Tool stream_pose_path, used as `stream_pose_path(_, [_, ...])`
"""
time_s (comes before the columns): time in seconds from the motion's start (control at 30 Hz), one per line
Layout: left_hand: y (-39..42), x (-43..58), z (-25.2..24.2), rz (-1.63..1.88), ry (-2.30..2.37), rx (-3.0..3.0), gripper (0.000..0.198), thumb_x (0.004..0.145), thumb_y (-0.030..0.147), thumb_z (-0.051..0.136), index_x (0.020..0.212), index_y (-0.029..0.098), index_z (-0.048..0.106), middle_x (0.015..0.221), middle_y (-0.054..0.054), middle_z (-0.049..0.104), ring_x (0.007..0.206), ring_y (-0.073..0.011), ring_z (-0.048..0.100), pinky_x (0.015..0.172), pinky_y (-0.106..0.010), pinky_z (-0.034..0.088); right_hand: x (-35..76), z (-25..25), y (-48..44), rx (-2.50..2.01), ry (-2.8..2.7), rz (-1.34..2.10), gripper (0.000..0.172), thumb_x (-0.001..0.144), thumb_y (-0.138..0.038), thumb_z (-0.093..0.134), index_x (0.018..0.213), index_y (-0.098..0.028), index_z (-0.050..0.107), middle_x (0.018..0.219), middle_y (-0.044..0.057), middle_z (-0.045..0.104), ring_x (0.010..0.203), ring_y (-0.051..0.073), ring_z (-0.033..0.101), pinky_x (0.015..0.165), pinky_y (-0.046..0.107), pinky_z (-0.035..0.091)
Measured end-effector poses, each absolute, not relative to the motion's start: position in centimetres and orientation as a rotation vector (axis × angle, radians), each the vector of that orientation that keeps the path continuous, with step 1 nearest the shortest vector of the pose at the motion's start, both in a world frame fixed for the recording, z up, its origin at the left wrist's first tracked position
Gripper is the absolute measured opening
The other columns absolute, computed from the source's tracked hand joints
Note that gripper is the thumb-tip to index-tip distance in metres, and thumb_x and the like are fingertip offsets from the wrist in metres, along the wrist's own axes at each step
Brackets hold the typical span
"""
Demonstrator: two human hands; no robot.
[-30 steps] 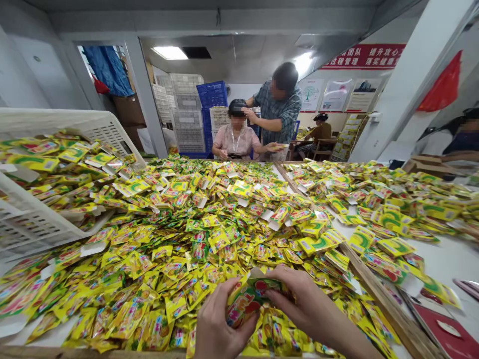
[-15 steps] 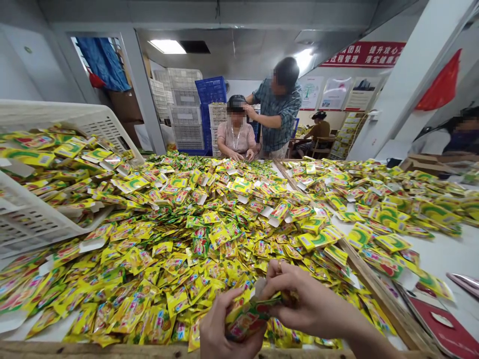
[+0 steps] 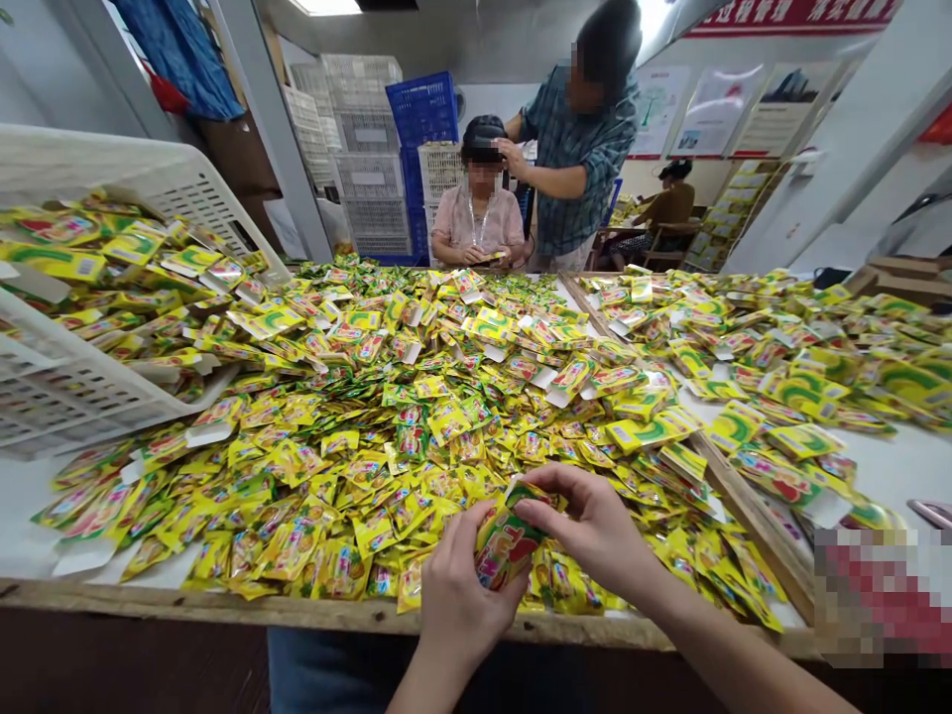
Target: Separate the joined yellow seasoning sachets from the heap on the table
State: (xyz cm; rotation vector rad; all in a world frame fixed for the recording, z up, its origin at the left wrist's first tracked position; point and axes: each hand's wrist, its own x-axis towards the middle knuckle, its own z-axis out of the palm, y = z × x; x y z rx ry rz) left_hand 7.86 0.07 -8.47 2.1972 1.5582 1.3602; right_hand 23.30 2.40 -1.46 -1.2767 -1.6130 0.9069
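Both my hands meet over the near edge of the table on one small yellow, red and green candy box (image 3: 509, 540). My left hand (image 3: 462, 593) wraps round its lower end from below. My right hand (image 3: 595, 531) pinches its top flap with fingertips pressed together. Under and beyond my hands lies a wide heap of yellow sachets (image 3: 387, 436) mixed with flat folded boxes, covering the white tabletop (image 3: 22, 496).
A tilted white plastic crate (image 3: 81, 397) spills packets at the left. A wooden strip (image 3: 751, 516) divides off another heap at the right. Across the table a person sits, a second stands touching the seated one's head. Stacked white and blue crates (image 3: 416, 109) stand behind.
The view has dipped, so the table's front edge and my lap now show. My hands stay on the same box, the right one now pinching its top flap.
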Motion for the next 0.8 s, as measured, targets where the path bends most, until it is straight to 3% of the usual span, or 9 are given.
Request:
stream_pose_path(0.13, [0.4,8.1,-8.6,1.360,1.630,2.264,0.043,0.071,0.027,0.063,0.113,0.021,0.052,0.088,-0.006,0.068,0.074,-0.0215,0.067,0.061,-0.029,0.054,22.9,-1.5,1.9,-1.224,-1.526,0.898,0.018,0.072,-0.030,0.067,0.087,-0.020,0.070,0.084,0.005,0.072,0.077,0.019,0.066,0.073,0.031,0.054])
stream_pose_path(0.33, [0.7,7.8,-7.9,1.332,1.447,2.017,0.049,0.063,0.034,0.072,0.107,0.020,0.056,0.090,-0.004,0.070,0.076,-0.0193,0.068,0.068,-0.028,0.056,23.4,-0.4,2.4,-1.201,-1.596,1.104,0.029,0.071,-0.032,0.069,0.096,-0.019,0.067,0.091,0.007,0.067,0.072,0.017,0.065,0.060,0.028,0.056])
stream_pose_path(0.47, [0.3,8.2,-7.7,1.306,1.467,1.920,0.048,0.063,0.032,0.072,0.107,0.018,0.057,0.094,-0.006,0.070,0.081,-0.0211,0.069,0.072,-0.030,0.056,24.0,0.1,2.7,-1.246,-1.789,0.927,0.018,0.072,-0.024,0.068,0.089,-0.020,0.067,0.085,0.005,0.062,0.073,0.016,0.063,0.057,0.025,0.055])
stream_pose_path(0.6, [0.1,8.6,-7.4,1.232,1.495,1.859,0.050,0.064,0.036,0.071,0.108,0.016,0.057,0.088,-0.006,0.071,0.077,-0.0221,0.068,0.069,-0.032,0.057,23.4,-1.8,2.9,-1.161,-1.588,0.763,0.021,0.073,-0.027,0.068,0.093,-0.020,0.066,0.088,0.006,0.060,0.078,0.017,0.063,0.062,0.027,0.058])
stream_pose_path(0.73, [0.3,8.2,-7.2,1.216,1.518,1.891,0.045,0.064,0.031,0.071,0.105,0.019,0.059,0.089,-0.005,0.071,0.078,-0.0218,0.069,0.071,-0.032,0.057,23.2,-3.8,3.0,-1.134,-1.480,0.966,0.025,0.073,-0.033,0.071,0.093,-0.019,0.067,0.084,0.004,0.065,0.066,0.015,0.066,0.058,0.027,0.058])
stream_pose_path(0.8, [0.4,7.7,-7.2,1.242,1.556,1.935,0.045,0.062,0.029,0.072,0.104,0.019,0.059,0.091,-0.005,0.071,0.079,-0.0218,0.069,0.072,-0.032,0.056,23.5,-4.1,2.9,-1.091,-1.532,1.101,0.023,0.076,-0.033,0.068,0.095,-0.019,0.068,0.085,0.006,0.069,0.069,0.016,0.068,0.062,0.028,0.058])
